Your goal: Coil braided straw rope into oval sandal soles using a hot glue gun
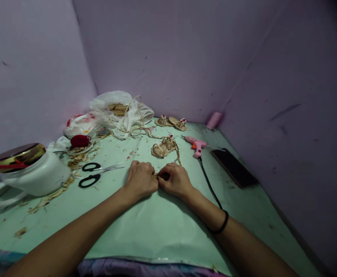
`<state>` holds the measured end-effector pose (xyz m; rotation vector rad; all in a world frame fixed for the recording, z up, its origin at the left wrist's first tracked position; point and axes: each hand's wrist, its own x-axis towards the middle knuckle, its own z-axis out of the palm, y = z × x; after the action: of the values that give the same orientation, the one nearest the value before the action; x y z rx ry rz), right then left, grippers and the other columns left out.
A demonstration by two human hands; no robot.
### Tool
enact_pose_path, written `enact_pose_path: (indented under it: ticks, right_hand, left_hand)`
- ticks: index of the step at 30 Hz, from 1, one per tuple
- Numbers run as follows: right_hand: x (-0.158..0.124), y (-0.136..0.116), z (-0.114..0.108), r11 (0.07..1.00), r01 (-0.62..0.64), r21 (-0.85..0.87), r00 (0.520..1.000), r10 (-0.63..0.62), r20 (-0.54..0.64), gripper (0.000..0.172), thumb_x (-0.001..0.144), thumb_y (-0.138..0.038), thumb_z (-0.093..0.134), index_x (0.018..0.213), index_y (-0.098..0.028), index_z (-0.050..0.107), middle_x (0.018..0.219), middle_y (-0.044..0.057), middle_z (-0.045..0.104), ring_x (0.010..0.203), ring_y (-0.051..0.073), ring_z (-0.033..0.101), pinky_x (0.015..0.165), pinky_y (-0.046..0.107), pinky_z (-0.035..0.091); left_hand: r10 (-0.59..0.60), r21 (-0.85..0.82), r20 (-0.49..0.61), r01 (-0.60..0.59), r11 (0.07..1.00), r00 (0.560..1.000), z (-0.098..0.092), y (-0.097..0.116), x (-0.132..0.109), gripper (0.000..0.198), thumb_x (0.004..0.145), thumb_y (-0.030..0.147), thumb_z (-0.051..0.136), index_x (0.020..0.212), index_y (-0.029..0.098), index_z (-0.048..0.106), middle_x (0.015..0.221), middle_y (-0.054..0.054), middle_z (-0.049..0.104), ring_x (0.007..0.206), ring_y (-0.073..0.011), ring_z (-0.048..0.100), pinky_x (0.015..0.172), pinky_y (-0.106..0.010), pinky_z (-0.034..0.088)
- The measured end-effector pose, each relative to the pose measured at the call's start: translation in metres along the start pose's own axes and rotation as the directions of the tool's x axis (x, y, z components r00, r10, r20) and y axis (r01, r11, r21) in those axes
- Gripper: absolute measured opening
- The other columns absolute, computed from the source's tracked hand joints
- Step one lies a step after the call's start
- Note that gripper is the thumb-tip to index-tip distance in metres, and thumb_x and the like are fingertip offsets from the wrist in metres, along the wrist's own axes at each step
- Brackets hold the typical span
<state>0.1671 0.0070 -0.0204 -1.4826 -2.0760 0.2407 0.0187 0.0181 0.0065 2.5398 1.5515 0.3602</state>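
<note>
Near the middle of the table, my left hand [141,177] and my right hand [176,180] meet, both closed. Between their fingertips shows a short bit of braided straw cord [155,176]; most of it is hidden by the fingers. Just beyond the hands lies a small woven straw slipper [164,147], with a length of braid trailing down from it toward my right hand. Whether that braid joins the piece in my fingers cannot be made out. Scissors [99,173] with black handles lie opened, left of my left hand.
A pink glue gun [196,144] with a black cable and a dark phone [234,167] lie on the right. Finished small slippers [177,123] and a plastic bag of straw [122,111] sit at the back. A white pot [38,175] and straw scraps are on the left.
</note>
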Motion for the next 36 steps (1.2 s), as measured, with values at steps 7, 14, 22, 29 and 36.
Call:
enact_pose_path:
  ticks: [7, 14, 22, 29, 36]
  right_hand:
    - [0.0015, 0.0001, 0.0005, 1.0, -0.003, 0.015, 1.0, 0.003, 0.0, 0.013, 0.066, -0.016, 0.06, 0.069, -0.018, 0.072, 0.069, 0.004, 0.069, 0.069, 0.018, 0.061, 0.065, 0.027, 0.045]
    - [0.0018, 0.0024, 0.002, 1.0, -0.005, 0.024, 1.0, 0.005, 0.002, 0.011, 0.065, -0.017, 0.062, 0.069, -0.019, 0.073, 0.069, 0.004, 0.069, 0.07, 0.018, 0.06, 0.066, 0.026, 0.045]
    - [0.002, 0.0001, 0.0007, 0.999, -0.024, 0.026, 1.0, 0.024, -0.006, 0.012, 0.064, -0.017, 0.062, 0.068, -0.019, 0.072, 0.069, 0.005, 0.07, 0.069, 0.019, 0.061, 0.065, 0.027, 0.045]
    - [0.0023, -0.0005, 0.0001, 0.999, -0.029, 0.026, 1.0, 0.029, 0.002, 0.011, 0.065, -0.017, 0.062, 0.069, -0.019, 0.073, 0.069, 0.005, 0.07, 0.07, 0.019, 0.061, 0.066, 0.027, 0.045]
    - [0.0023, 0.0005, 0.0009, 0.999, -0.028, 0.032, 1.0, 0.028, -0.002, 0.011, 0.065, -0.017, 0.062, 0.068, -0.018, 0.072, 0.069, 0.005, 0.07, 0.07, 0.019, 0.061, 0.066, 0.028, 0.045]
  left_hand:
    - [-0.056, -0.005, 0.044, 0.057, 0.998, 0.997, -0.0028, 0.0013, 0.0022, 0.026, 0.069, 0.02, 0.05, 0.078, 0.016, 0.073, 0.084, -0.011, 0.073, 0.079, -0.0268, 0.065, 0.078, -0.038, 0.043]
    - [-0.1, -0.003, 0.066, 0.1, 0.995, 0.993, -0.0022, 0.0012, 0.0031, 0.026, 0.068, 0.022, 0.051, 0.08, 0.017, 0.073, 0.086, -0.009, 0.074, 0.082, -0.0229, 0.065, 0.082, -0.033, 0.042]
    - [-0.118, -0.002, 0.058, 0.118, 0.993, 0.991, -0.0018, 0.0016, 0.0031, 0.026, 0.067, 0.022, 0.051, 0.079, 0.018, 0.073, 0.085, -0.009, 0.074, 0.082, -0.0232, 0.065, 0.078, -0.032, 0.042]
    - [-0.12, -0.014, 0.05, 0.121, 0.993, 0.991, -0.002, 0.0023, 0.0034, 0.027, 0.067, 0.022, 0.05, 0.078, 0.017, 0.074, 0.083, -0.011, 0.074, 0.081, -0.0246, 0.065, 0.076, -0.033, 0.042]
    - [-0.121, -0.026, 0.047, 0.123, 0.992, 0.991, -0.0013, 0.002, 0.0032, 0.026, 0.067, 0.023, 0.05, 0.076, 0.017, 0.073, 0.083, -0.011, 0.074, 0.08, -0.0248, 0.065, 0.076, -0.034, 0.041]
